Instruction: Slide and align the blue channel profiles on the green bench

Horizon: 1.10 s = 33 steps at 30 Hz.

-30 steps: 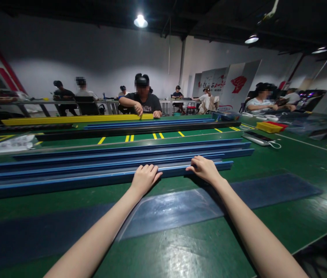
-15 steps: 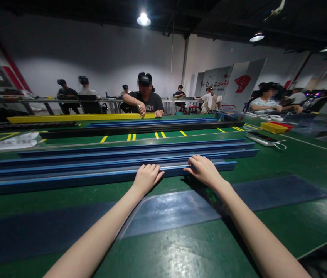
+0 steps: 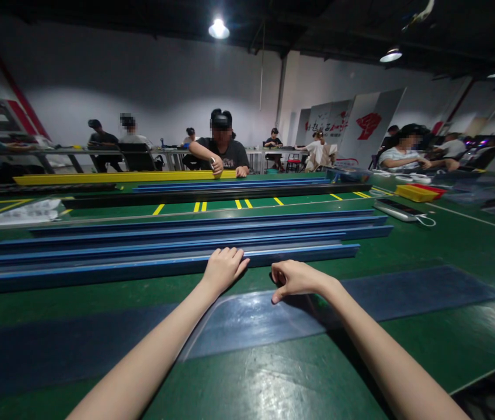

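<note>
Your left hand (image 3: 225, 271) lays its fingers over the front blue channel (image 3: 311, 252), which runs from the left edge past mid-frame; whether they grip it I cannot tell. Your right hand (image 3: 276, 286), at center-right above the translucent strip (image 3: 234, 324), holds thumb and fingers apart, empty.

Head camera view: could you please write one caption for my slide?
Left hand on the nearest blue channel, right hand open beside it, at a green table.
</note>
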### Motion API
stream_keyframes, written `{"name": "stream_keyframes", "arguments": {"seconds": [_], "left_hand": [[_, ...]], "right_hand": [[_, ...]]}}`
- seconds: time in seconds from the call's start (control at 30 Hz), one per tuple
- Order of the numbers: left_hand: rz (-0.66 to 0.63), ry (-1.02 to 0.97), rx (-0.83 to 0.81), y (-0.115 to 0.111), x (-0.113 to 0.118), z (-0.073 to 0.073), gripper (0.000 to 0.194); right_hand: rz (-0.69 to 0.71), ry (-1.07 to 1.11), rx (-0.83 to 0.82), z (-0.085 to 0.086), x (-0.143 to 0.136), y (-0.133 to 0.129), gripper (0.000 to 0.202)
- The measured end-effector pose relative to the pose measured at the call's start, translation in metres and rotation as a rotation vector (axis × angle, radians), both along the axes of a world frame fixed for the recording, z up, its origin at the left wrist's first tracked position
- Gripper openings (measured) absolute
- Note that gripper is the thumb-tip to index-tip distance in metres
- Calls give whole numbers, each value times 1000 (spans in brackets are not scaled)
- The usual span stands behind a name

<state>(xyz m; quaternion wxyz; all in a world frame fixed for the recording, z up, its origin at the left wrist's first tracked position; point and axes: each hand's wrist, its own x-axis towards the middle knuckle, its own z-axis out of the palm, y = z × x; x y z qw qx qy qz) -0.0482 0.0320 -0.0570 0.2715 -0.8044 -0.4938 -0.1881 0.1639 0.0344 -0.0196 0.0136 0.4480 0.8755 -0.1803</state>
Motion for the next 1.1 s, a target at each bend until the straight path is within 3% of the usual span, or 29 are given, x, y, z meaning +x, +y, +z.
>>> {"name": "stream_keyframes", "arguments": {"seconds": [0.23,0.57,0.8,0.9,1.1], "left_hand": [[-10,-11,-28,0,0,1,29],[-12,-6,-57,0,0,2,30],[-2,-34,-141,1,-1,5,35],[6,-67,-218,1,-2,12,37],[6,-120,-296,0,-6,30,42]], "right_hand": [[18,1,47,-4,-3,0,37],[91,75,-43,-4,-1,1,29],[125,53,30,1,-2,-2,18],[96,16,102,5,-3,-4,16],[-47,-39,425,11,3,-2,17]]}}
